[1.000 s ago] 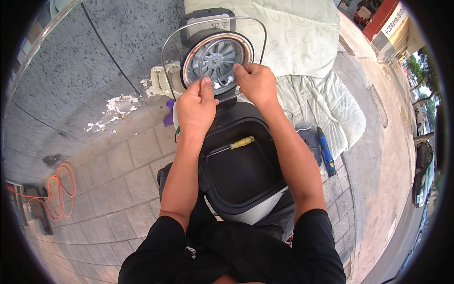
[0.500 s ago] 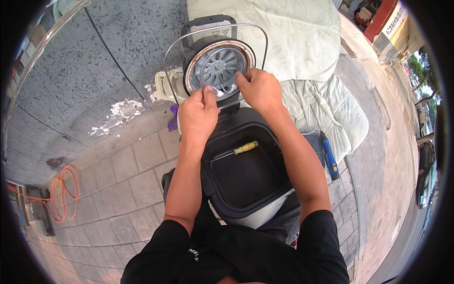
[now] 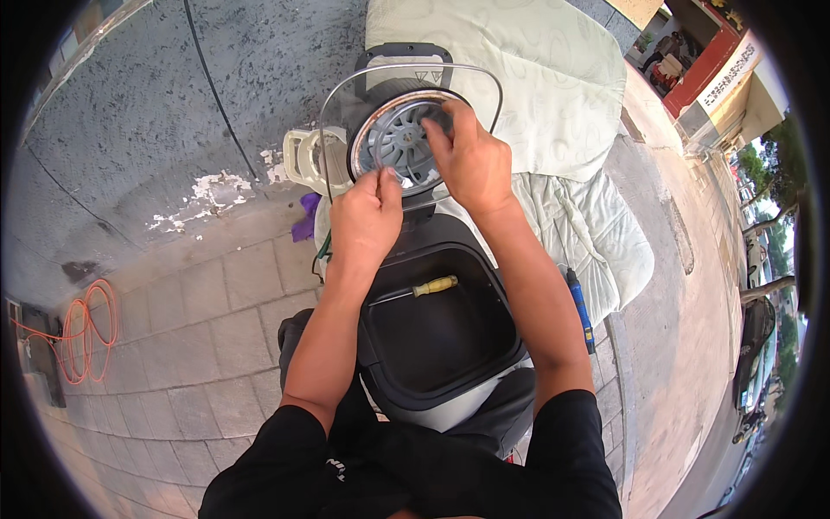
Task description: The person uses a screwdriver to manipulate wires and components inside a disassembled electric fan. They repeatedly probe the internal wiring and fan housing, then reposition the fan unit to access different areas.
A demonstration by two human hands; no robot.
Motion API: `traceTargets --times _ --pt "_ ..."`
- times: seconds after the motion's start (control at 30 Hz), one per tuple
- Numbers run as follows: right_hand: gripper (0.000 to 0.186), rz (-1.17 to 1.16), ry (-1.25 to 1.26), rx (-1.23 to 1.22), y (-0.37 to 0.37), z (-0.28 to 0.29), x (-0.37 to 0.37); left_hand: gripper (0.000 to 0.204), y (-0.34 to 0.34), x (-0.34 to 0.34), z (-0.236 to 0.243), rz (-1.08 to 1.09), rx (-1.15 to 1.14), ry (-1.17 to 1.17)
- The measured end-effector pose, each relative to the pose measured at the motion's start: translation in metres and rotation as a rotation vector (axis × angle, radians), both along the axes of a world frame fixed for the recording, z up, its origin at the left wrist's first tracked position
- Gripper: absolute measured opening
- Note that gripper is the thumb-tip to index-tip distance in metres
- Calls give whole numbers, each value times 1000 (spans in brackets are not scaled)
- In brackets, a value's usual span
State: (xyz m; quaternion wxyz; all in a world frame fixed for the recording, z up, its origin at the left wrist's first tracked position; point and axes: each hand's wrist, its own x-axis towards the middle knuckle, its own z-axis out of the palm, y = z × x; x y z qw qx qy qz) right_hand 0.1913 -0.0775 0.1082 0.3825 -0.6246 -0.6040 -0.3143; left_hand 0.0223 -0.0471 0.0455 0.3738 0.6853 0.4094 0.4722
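Note:
A round metal housing (image 3: 357,143) with a grey fan (image 3: 405,149) stands tilted toward me on an open cooker-like appliance. A clear ring-shaped heating tube (image 3: 375,149) sits in front of the fan. At the ring's lower edge, my left hand (image 3: 370,212) is closed in a pinch. My right hand (image 3: 474,160) is curled around the ring's upper right, thumb inside and index finger by the rim; its fingertips are slightly blurred. Below my hands is the black square pot (image 3: 441,385), with a yellow-handled screwdriver (image 3: 435,285) lying in it. A bent wire frame (image 3: 389,66) arches around the housing.
A pale quilted pad (image 3: 562,104) lies under and behind the appliance. To the right is a blue powered screwdriver (image 3: 579,303). A cream plastic part (image 3: 301,160) and purple cloth (image 3: 306,218) are by the wall (image 3: 112,130). An orange cable (image 3: 91,333) lies coiled at left.
My right hand has moved up along the ring's right side, and its fingers have spread a little. My left hand stays at the ring's lower edge. The whole view has shifted slightly.

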Motion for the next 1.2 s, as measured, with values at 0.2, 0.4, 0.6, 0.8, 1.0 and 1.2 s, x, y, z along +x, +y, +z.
traceTargets --times 0.2,0.4,0.6,0.8,1.0,1.2 --pt "28 -66 -225 156 11 4 9 36 -2 -2 3 35 39 103" --pt "25 -62 -294 191 15 9 15 33 -4 -2 6 77 116 91" --pt "22 -57 -282 197 15 10 12 35 -5 -1 8 87 153 31" --pt "22 -43 -264 184 17 8 14 35 -6 -1 9 92 158 55" --pt "21 6 -190 183 16 6 13 33 -3 -1 2 81 116 100" --pt "22 -160 212 -65 -29 -17 -8 32 -2 -1 -6 53 110 122"
